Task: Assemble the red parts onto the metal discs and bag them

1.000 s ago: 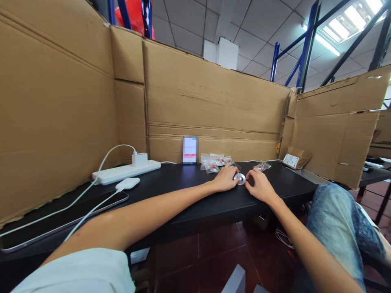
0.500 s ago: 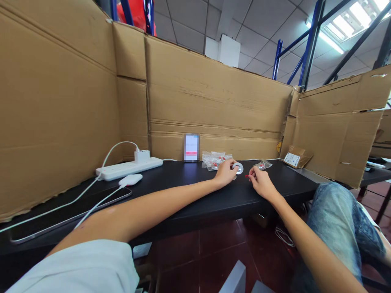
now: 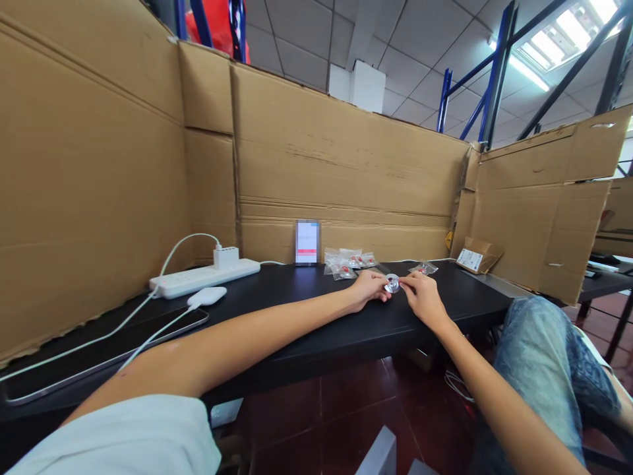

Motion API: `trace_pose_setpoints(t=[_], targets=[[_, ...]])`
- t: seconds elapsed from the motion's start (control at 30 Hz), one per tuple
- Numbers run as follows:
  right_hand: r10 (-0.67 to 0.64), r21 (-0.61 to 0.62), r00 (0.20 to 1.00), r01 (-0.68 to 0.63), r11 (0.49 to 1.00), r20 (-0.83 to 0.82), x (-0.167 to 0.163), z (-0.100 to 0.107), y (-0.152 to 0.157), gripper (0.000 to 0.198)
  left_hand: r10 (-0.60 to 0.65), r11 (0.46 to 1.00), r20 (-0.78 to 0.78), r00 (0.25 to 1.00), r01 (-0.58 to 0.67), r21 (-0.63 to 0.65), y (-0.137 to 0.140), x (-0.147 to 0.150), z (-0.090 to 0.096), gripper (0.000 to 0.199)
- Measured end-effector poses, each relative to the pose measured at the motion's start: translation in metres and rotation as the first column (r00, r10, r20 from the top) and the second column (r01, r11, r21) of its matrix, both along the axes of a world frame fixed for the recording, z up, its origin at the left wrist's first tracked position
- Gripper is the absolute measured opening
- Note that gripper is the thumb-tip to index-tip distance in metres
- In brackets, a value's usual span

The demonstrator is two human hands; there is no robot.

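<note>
My left hand is closed on the rim of a small, pale ring-shaped roll that looks like clear tape. It holds the roll tilted just above the black table. My right hand is closed in a pinch, its fingertips against the roll's right edge. What sits between those fingertips is too small to make out. Behind my left hand lie several clear plastic bags with small red pieces inside. Another small clear bag with something red in it lies behind my right hand.
On the black table a phone with a lit screen leans against the cardboard wall. To the left are a white power strip, a charging pad and a dark tablet. A brown packet stands at right.
The hands have come together: the right moved left to the roll, and the left brought the roll slightly lower and to the right. The red piece at my right fingertips no longer shows.
</note>
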State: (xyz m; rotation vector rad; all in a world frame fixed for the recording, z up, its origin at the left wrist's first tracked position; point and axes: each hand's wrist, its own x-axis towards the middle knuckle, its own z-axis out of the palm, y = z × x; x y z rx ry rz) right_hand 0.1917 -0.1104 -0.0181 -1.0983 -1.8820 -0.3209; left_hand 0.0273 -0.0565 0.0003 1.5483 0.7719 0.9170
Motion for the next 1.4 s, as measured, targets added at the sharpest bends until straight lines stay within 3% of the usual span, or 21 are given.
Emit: trace_pose_setpoints(t=[0.27,0.67,0.97,1.4], targets=[[0.01,-0.052,1.0,-0.01,0.999,0.015,0.0007,-0.0022,0.0022,0.021,-0.147,0.989,-0.004,0.989,0.147,-0.027,0.0014,-0.0023,-0.0025,0.015],[-0.086,-0.076,0.994,0.091,0.993,0.071,0.0002,-0.003,0.0049,0.012,-0.251,0.956,0.102,0.963,0.263,-0.128,0.0011,-0.0039,-0.0007,0.013],[-0.116,-0.075,0.991,0.122,0.99,0.072,-0.0011,-0.0012,-0.0006,0.01,-0.346,0.927,0.103,0.933,0.357,-0.114,0.0036,-0.0069,-0.0011,0.011],[-0.081,-0.076,0.99,0.09,0.993,0.115,0.0005,-0.0008,0.0005,0.01,-0.349,0.928,0.089,0.933,0.357,-0.109,0.0037,-0.0066,-0.0025,0.015]])
